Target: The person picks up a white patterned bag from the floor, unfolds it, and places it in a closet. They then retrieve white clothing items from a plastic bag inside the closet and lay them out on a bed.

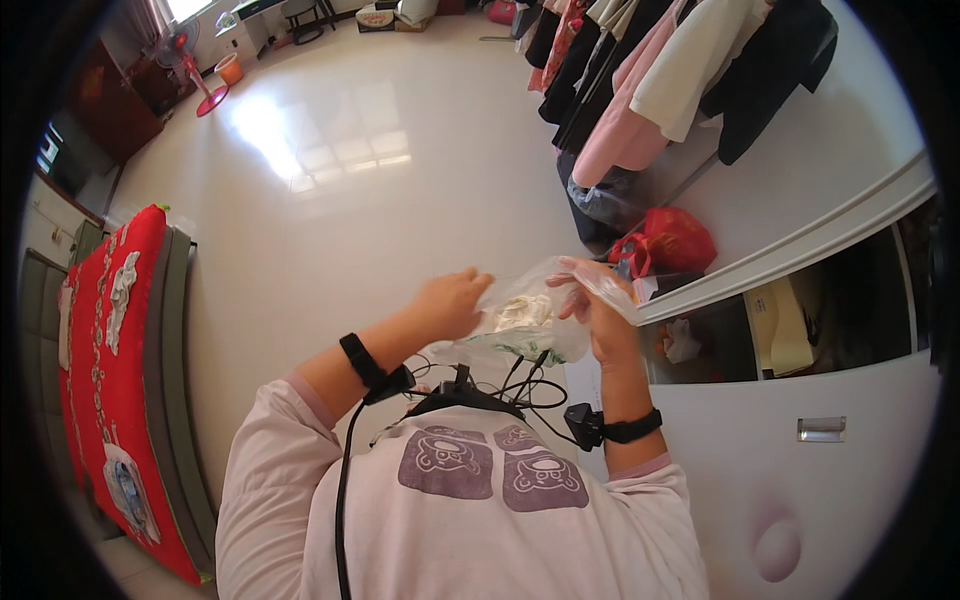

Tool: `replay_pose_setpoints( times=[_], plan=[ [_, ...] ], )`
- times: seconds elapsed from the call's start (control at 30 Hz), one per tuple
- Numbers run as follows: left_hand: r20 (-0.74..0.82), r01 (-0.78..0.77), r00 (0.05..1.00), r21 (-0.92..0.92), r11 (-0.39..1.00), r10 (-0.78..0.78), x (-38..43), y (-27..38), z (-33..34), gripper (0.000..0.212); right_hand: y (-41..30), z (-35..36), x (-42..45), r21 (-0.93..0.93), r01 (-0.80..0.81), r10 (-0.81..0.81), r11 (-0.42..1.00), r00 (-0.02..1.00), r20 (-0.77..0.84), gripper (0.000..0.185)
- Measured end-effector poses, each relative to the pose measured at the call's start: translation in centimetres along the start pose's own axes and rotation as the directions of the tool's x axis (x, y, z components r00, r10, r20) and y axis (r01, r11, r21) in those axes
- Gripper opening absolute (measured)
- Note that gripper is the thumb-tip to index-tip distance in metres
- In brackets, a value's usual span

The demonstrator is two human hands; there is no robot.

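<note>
A thin clear plastic bag (517, 341) with green print hangs between my hands, in front of my body. Its mouth is spread, and a crumpled cream-coloured cloth (525, 311) shows inside. My left hand (454, 300) has its fingers bent at the bag's left edge; the fingertips are partly hidden. On the other side, my right hand (596, 304) holds the right edge, with film draped over its fingers and wrist.
Clothes (622, 90) hang on a rack at upper right, above a red bag (675, 240). An open-fronted white cabinet (720, 450) stands close on my right. A bed with a red cover (112, 360) lies left. Black cables (525, 390) hang at my chest. A fan (191, 71) stands far off.
</note>
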State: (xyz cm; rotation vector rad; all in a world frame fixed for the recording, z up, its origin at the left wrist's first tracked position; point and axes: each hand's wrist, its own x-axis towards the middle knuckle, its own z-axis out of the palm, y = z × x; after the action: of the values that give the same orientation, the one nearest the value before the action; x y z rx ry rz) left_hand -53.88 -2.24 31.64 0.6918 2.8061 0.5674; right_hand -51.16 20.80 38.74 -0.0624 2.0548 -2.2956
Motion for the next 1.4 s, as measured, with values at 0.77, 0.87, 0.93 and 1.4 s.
replay_pose_setpoints(
  times=[0.77, 0.87, 0.93, 1.4],
  plan=[
    [0.151, 0.124, 0.867, -0.988, -0.088, -0.476, -11.6, -6.5, -7.2, 0.021, 4.1, 7.2, 3.9, -0.284, 0.228, -0.212, 0.931, 0.973, 0.087, 0.028],
    [0.096, 0.043, 0.878, -0.992, -0.122, -0.469, -12.5, -7.2, -9.0, 0.025, 1.2, 14.1, 3.1, -0.294, 0.583, -0.446, 0.757, 0.79, 0.42, 0.015],
    [0.064, -0.008, 0.898, -0.987, -0.162, -0.436, -13.9, -8.8, -10.6, 0.028, 1.7, 20.1, 2.5, -0.335, 0.438, -0.176, 0.834, 0.787, 0.591, 0.011],
    [-0.235, -0.226, 0.894, -0.972, 0.07, -0.382, -33.0, -23.9, -20.3, 0.037, 17.2, 49.5, 13.5, -0.167, 0.63, -0.002, 0.758, 0.258, 0.966, 0.032]
  ],
)
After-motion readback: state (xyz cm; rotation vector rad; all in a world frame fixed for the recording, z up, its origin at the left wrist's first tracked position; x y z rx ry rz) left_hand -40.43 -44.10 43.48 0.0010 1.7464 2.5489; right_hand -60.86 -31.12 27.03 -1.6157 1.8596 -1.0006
